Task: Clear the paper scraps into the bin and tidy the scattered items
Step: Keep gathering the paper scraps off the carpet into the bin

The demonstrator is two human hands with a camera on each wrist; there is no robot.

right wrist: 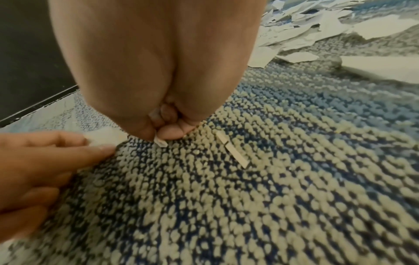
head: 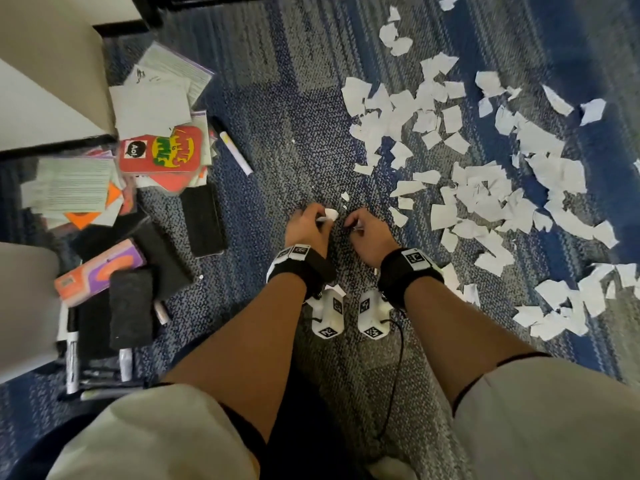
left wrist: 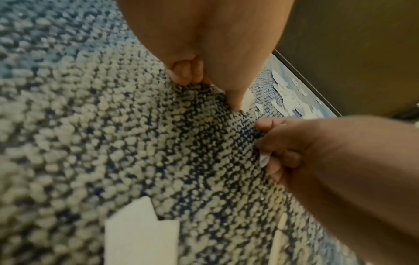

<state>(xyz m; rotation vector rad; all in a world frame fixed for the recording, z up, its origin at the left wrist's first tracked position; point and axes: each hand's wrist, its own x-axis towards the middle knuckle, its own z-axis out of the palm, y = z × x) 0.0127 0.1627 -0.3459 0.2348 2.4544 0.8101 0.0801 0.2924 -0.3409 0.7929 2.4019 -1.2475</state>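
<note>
Both hands are down on the blue-grey carpet in the middle of the head view. My left hand holds a crumpled white paper scrap in curled fingers; the same scrap shows beside its fingertips in the right wrist view. My right hand pinches a small white scrap, which also peeks out from its curled fingers in the left wrist view. Many torn white paper scraps lie spread over the carpet to the right. No bin is in view.
A heap of cards, papers and a red card box lies at the left, with a marker, black erasers and several pens. A thin paper strip lies by my right hand. Furniture edges stand at far left.
</note>
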